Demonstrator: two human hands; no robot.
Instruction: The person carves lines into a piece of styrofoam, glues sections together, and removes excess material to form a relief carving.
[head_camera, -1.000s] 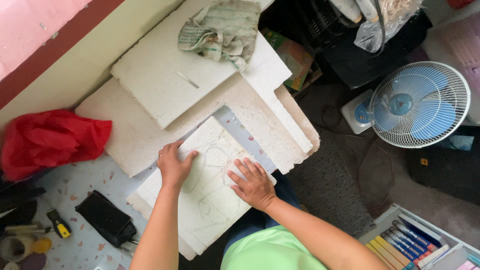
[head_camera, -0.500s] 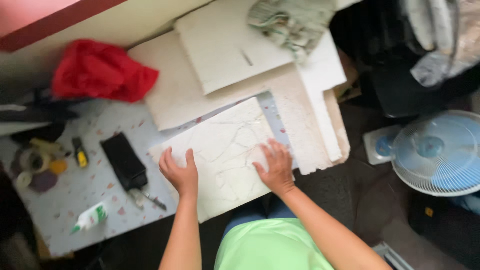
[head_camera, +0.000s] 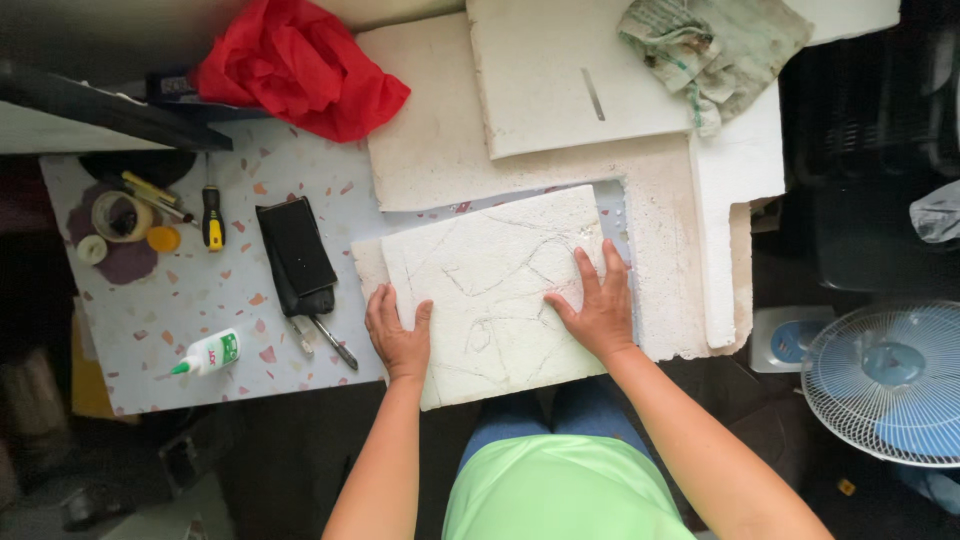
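Observation:
A white foam sheet (head_camera: 500, 280) with faint pencil lines drawn on it lies on the speckled table (head_camera: 200, 300), its near edge overhanging my lap. My left hand (head_camera: 398, 335) rests flat on the sheet's left edge, fingers spread. My right hand (head_camera: 598, 305) presses flat on its right part, fingers apart. Neither hand holds anything. Larger foam slabs (head_camera: 560, 90) lie stacked beyond and to the right of the sheet.
A red cloth (head_camera: 300, 70) lies at the table's back. A black pouch (head_camera: 295, 255), a pen (head_camera: 332, 342), a glue bottle (head_camera: 208, 355), a yellow-handled tool (head_camera: 212, 215) and tape rolls (head_camera: 118, 215) sit left. A dirty rag (head_camera: 715, 40) lies on the slabs. A fan (head_camera: 885, 380) stands at right.
The view has swung left and down, showing more of the table's left side. The drawn sheet has been turned and slid nearer me; both hands stay flat on it.

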